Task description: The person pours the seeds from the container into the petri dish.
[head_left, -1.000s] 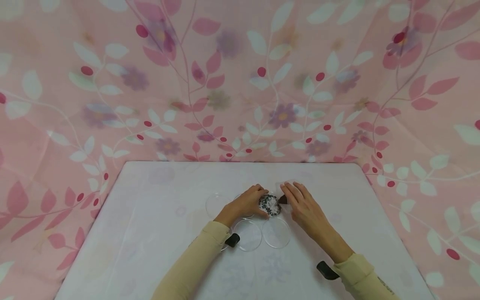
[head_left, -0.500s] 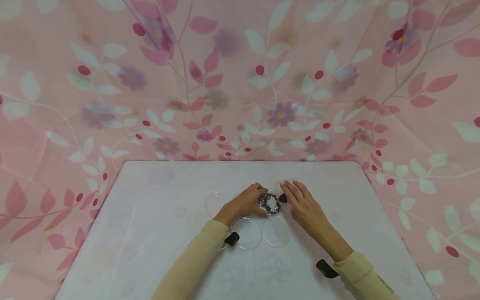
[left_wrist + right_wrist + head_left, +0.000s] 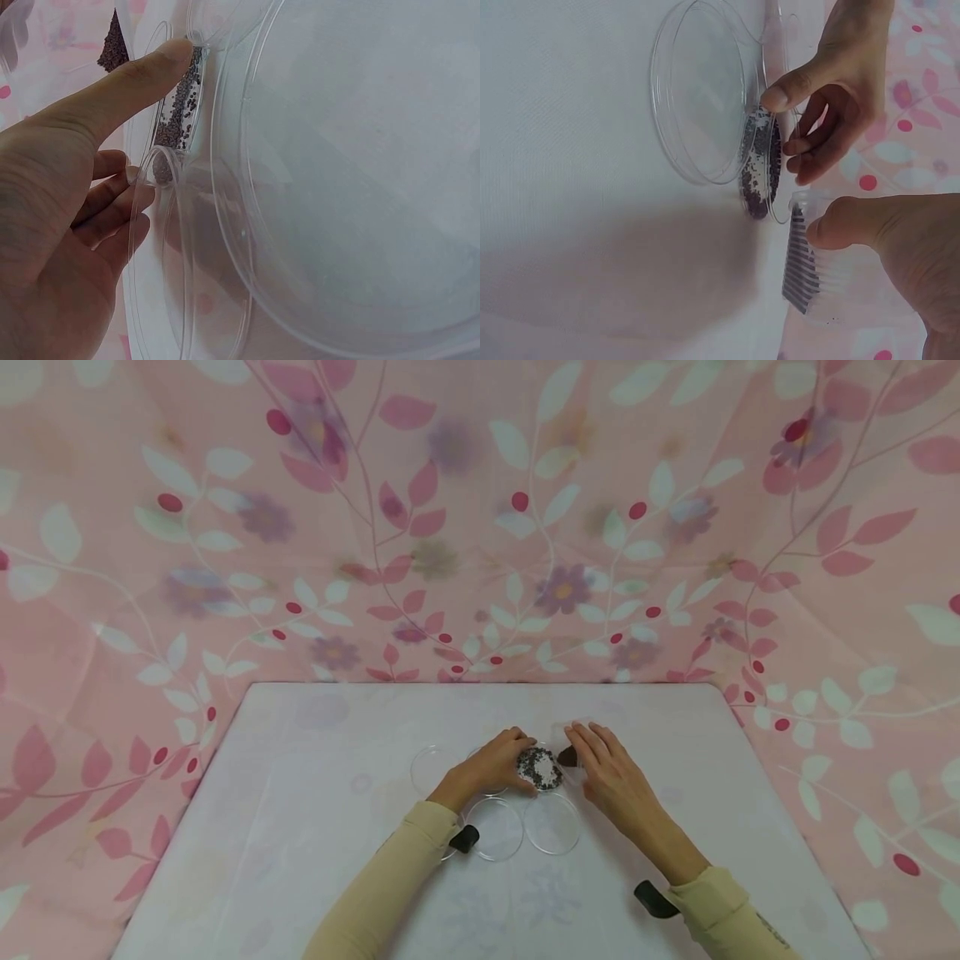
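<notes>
Clear plastic dishes lie at the middle of your table (image 3: 300, 827), which carries a white cover. Your left hand (image 3: 491, 766) holds the seed dish (image 3: 539, 768): the thumb (image 3: 142, 71) presses on its near rim and the other fingers curl round the far side. In the left wrist view, dark seeds (image 3: 180, 112) lie against the dish wall just beside the thumb tip. The seed dish sits on the table between your 2 hands, toward the far side of the dish group.

Your right hand (image 3: 611, 768) holds a small clear container (image 3: 804, 262) with a ribbed wall and dark seeds inside. The thumb (image 3: 847, 223) bears on its upper edge; the other fingers are hidden behind it, so you cannot tell how far they curl. In the right wrist view, the container stands just beside the seed dish (image 3: 759, 169); whether the 2 touch cannot be told.

Check the surrounding items:
1. 1 empty dish (image 3: 552, 823) lies just in front of the seed dish, on the near side.
2. 1 empty dish (image 3: 497, 829) lies to its left, close beside it.
3. 1 further empty dish (image 3: 431, 768) lies left of your left hand, partly hidden by the wrist.

Both forearms wear pale yellow sleeves (image 3: 375, 893), each with a black strap (image 3: 465, 838) at the wrist. Pink cloth (image 3: 480, 527) printed with leaves and flowers hangs behind and beside the table.
</notes>
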`<move>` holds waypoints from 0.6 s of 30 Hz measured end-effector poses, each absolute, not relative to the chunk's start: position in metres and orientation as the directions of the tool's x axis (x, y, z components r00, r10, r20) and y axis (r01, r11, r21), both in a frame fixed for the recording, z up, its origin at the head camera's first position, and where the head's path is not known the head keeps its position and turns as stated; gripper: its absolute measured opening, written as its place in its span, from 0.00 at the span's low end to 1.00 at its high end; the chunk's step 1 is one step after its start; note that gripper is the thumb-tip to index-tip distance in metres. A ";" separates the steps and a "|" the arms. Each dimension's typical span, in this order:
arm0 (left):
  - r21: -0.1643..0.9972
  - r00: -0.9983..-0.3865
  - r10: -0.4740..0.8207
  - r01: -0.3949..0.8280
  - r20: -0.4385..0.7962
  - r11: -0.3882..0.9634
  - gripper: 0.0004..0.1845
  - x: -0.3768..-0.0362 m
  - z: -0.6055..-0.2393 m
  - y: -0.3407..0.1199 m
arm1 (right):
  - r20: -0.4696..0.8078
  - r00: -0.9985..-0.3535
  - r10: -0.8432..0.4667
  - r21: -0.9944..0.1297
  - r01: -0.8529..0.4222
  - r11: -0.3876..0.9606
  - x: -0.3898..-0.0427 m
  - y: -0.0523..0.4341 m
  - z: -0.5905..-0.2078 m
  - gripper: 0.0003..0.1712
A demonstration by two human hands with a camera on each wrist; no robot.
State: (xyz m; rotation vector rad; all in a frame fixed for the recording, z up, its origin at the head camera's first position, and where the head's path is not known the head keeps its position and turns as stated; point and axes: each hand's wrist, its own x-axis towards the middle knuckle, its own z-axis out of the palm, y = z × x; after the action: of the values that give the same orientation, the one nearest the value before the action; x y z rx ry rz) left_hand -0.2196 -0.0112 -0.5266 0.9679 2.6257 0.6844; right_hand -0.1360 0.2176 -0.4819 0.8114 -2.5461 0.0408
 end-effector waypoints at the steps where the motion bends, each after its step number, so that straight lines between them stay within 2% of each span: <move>1: 0.514 -0.744 0.663 0.540 -0.078 0.666 0.48 -0.220 -0.527 -0.011 | 0.441 -0.721 -0.535 0.102 -0.551 0.828 -0.136 0.218 -0.482 0.58; 12: 0.526 -0.741 0.667 0.535 -0.085 0.661 0.48 -0.220 -0.527 -0.013 | 0.466 -0.794 -0.390 -0.143 -0.503 0.853 -0.135 0.231 -0.480 0.57; 18: 0.534 -0.738 0.670 0.536 -0.081 0.654 0.48 -0.219 -0.528 -0.013 | 0.463 -0.853 -0.243 -0.322 -0.417 0.850 -0.130 0.241 -0.487 0.59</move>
State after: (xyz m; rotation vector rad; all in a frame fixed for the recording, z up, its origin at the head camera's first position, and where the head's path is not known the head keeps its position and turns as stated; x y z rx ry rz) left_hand -0.2187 -0.0132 -0.5277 0.9712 2.6025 0.7117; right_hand -0.1301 0.2409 -0.4866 0.4892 -2.6155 0.5858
